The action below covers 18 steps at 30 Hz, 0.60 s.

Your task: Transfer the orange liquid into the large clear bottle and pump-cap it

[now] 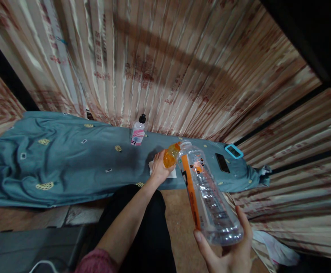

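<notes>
My left hand (pixel 159 167) is closed around a small bottle of orange liquid (pixel 170 157), tilted with its orange neck up to the right. My right hand (pixel 230 250) grips a large clear plastic bottle (pixel 210 193) near its base, thumb on one side and fingers on the other. An orange label runs down the large bottle's side, and its base tips toward me. The two bottle mouths lie close together; I cannot tell whether they touch. Beneath my left hand, a white sheet of paper (pixel 172 173) is partly hidden.
A pump-type bottle with a pink label (pixel 138 132) stands on the blue-green cloth (pixel 77 163). Toward the right lie a dark phone (pixel 222 162) and a blue-framed digital clock (pixel 234 151). Patterned curtains (pixel 159 68) hang behind. A grey case (pixel 34 250) sits at lower left.
</notes>
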Motion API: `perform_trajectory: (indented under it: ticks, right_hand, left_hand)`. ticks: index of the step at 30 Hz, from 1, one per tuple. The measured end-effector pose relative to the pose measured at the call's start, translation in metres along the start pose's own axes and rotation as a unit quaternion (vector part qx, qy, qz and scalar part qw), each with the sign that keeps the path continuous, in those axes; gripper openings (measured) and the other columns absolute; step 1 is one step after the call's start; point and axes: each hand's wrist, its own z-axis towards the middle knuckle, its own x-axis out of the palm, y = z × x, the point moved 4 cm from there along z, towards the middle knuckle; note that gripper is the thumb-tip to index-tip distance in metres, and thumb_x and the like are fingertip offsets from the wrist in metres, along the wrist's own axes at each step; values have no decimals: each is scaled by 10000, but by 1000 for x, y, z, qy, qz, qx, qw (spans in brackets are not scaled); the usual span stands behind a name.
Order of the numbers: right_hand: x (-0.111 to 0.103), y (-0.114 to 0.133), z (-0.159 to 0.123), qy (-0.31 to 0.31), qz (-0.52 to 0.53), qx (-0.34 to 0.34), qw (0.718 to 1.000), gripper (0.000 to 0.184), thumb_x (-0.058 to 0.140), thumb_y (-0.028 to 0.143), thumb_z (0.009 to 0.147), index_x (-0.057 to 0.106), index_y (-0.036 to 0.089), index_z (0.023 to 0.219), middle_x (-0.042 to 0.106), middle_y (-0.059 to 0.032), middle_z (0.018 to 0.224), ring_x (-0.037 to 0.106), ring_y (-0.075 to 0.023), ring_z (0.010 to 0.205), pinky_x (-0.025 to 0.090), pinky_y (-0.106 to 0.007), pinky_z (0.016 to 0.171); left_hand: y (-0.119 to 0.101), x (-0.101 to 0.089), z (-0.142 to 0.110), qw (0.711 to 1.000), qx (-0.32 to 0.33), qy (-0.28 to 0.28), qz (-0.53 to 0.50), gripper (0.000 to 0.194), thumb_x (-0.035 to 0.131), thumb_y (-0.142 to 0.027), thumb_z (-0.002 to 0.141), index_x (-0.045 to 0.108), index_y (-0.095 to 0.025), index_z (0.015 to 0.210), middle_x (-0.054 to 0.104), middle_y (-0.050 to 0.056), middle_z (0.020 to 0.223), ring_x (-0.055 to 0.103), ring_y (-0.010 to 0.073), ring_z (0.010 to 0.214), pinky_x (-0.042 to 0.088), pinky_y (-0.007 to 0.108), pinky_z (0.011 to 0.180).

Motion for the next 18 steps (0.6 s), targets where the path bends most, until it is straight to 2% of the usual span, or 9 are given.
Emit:
perform_trajectory:
  ticks: [4,11,18]
  right_hand:
    - [1,-1,-1,-2,2,6,1000,1223,751,714,529,275,112,1482,405,-241,1446,451,-414,1301,389,-603,1046]
    - [1,1,-2,-5,14,19,1000,1239,762,716,511,280,120,1485,402,-239,1452,447,-416,1306,377,-614,1051]
    - [2,1,-2,-8,23,27,999,1235,765,714,508,289,118,1480,412,-240,1445,447,-414,1309,393,-609,1042]
  left_hand:
    - [1,0,-2,1000,-20,-1,-15,751,765,-182,639,441,-202,1316,573,114,1293,527,292,1237,443,461,1048]
    - [2,1,-4,999,-31,-9,-26,666,754,-200,652,471,-217,1255,590,101,1248,563,283,1193,475,449,996]
    - [0,0,-3,999,-48,-4,-11,667,753,-192,648,462,-201,1249,593,107,1227,576,280,1177,479,438,994]
